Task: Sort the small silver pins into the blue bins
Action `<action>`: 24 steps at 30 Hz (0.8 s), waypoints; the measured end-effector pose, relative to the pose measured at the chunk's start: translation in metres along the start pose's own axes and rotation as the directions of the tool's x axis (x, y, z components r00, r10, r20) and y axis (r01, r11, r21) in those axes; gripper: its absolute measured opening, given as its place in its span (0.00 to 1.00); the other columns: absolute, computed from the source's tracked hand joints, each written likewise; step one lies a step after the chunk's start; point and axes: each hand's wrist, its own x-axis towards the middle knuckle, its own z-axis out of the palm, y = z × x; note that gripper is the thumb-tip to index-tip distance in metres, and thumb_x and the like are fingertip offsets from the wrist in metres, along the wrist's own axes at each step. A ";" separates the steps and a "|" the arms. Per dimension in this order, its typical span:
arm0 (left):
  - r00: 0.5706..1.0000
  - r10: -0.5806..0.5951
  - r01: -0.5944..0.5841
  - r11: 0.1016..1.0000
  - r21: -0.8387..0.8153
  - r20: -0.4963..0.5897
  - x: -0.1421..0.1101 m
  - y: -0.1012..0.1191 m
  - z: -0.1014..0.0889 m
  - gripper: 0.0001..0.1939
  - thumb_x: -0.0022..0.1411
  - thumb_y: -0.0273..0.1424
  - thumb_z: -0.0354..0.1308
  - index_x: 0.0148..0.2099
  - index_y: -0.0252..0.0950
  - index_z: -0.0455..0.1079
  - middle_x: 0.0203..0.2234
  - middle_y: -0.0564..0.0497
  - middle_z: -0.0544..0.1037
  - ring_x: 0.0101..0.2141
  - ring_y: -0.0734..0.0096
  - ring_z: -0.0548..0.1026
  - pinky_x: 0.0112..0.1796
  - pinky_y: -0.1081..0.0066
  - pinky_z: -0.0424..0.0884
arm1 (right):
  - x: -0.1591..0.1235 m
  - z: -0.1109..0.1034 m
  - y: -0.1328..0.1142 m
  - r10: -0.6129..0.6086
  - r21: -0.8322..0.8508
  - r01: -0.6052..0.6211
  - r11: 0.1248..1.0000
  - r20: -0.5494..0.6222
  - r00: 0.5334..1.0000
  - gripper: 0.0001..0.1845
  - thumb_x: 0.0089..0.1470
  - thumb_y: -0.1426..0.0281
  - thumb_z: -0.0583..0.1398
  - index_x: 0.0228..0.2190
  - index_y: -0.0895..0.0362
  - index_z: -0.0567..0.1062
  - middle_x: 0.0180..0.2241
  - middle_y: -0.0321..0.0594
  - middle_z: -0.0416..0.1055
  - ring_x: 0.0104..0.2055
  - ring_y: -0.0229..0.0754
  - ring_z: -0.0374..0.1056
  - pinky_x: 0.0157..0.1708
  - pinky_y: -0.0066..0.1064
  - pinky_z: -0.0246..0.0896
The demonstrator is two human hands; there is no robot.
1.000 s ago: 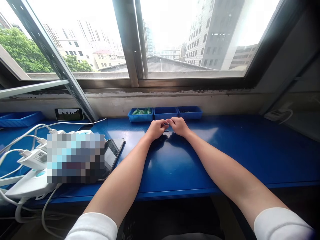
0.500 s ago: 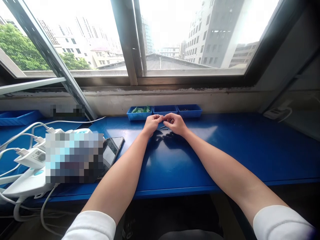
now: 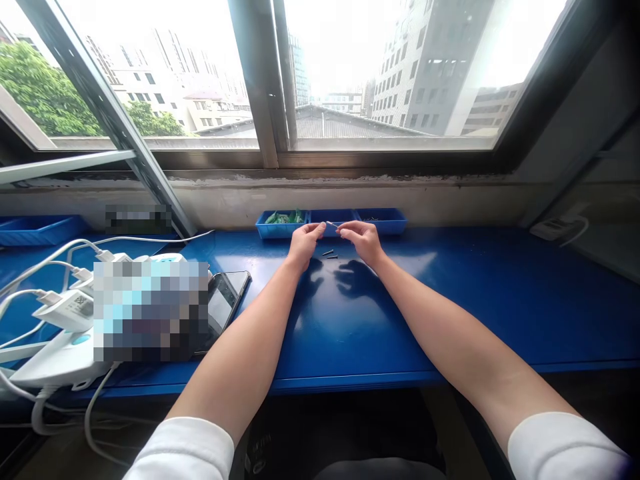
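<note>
Both my hands are raised a little above the blue table [image 3: 450,300], close in front of three small blue trays. My left hand [image 3: 305,241] and my right hand [image 3: 364,238] each pinch their fingertips, and a thin small metal pin [image 3: 331,224] spans the gap between them. Two more small dark pins [image 3: 329,254] lie on the table just below the hands. The left tray [image 3: 281,225] holds green parts, the middle tray [image 3: 330,218] looks nearly bare, and the right tray [image 3: 383,220] holds a few tiny dark pieces.
A black phone [image 3: 224,303] lies left of my left arm, beside a blurred patch. White chargers and a power strip with cables [image 3: 60,320] crowd the left end. Another blue tray [image 3: 35,229] sits far left. A white adapter [image 3: 555,229] rests on the ledge at right.
Both hands have lifted off the table and drawn slightly apart, up toward the trays. The pins on the table below them have come into sight.
</note>
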 end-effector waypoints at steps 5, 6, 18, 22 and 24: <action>0.986 0.070 -0.003 0.911 0.412 -0.149 0.006 -0.006 -0.014 0.13 0.53 0.35 0.59 0.40 0.34 0.73 0.37 0.46 0.79 0.40 0.64 0.75 0.43 0.69 0.67 | 0.005 -0.020 0.014 -0.139 -0.558 0.035 0.829 -0.145 0.980 0.15 0.47 0.67 0.58 0.38 0.56 0.78 0.37 0.43 0.76 0.44 0.50 0.66 0.48 0.42 0.60; 0.988 0.083 -0.004 0.862 0.507 -0.133 0.006 -0.007 -0.016 0.12 0.53 0.33 0.58 0.40 0.35 0.74 0.37 0.46 0.79 0.40 0.63 0.75 0.43 0.69 0.67 | 0.006 -0.023 0.017 -0.140 -0.608 0.011 0.794 -0.165 0.976 0.17 0.47 0.68 0.57 0.40 0.57 0.77 0.40 0.44 0.75 0.47 0.51 0.64 0.49 0.44 0.59; 0.989 0.039 -0.141 0.561 0.816 0.144 0.004 -0.015 -0.015 0.14 0.54 0.32 0.52 0.39 0.41 0.78 0.41 0.48 0.79 0.46 0.56 0.73 0.46 0.65 0.66 | 0.013 -0.033 0.045 0.078 -0.727 -0.179 0.663 -0.170 0.982 0.38 0.42 0.65 0.61 0.56 0.57 0.61 0.64 0.53 0.45 0.55 0.64 0.50 0.49 0.59 0.51; 0.991 0.014 -0.115 0.602 0.790 0.133 0.004 -0.015 -0.015 0.16 0.56 0.31 0.49 0.40 0.41 0.77 0.43 0.49 0.79 0.47 0.59 0.72 0.48 0.67 0.65 | 0.008 -0.021 0.035 -0.071 -0.722 -0.028 0.692 -0.106 0.992 0.28 0.44 0.69 0.60 0.50 0.58 0.68 0.58 0.52 0.58 0.56 0.61 0.51 0.51 0.54 0.52; 0.995 0.014 -0.087 0.648 0.757 0.103 0.004 -0.015 -0.016 0.17 0.57 0.29 0.47 0.43 0.40 0.76 0.44 0.48 0.78 0.47 0.61 0.72 0.48 0.68 0.65 | 0.005 -0.015 0.028 -0.130 -0.674 0.116 0.730 0.030 0.991 0.17 0.45 0.71 0.58 0.40 0.58 0.74 0.46 0.48 0.69 0.51 0.55 0.57 0.50 0.47 0.56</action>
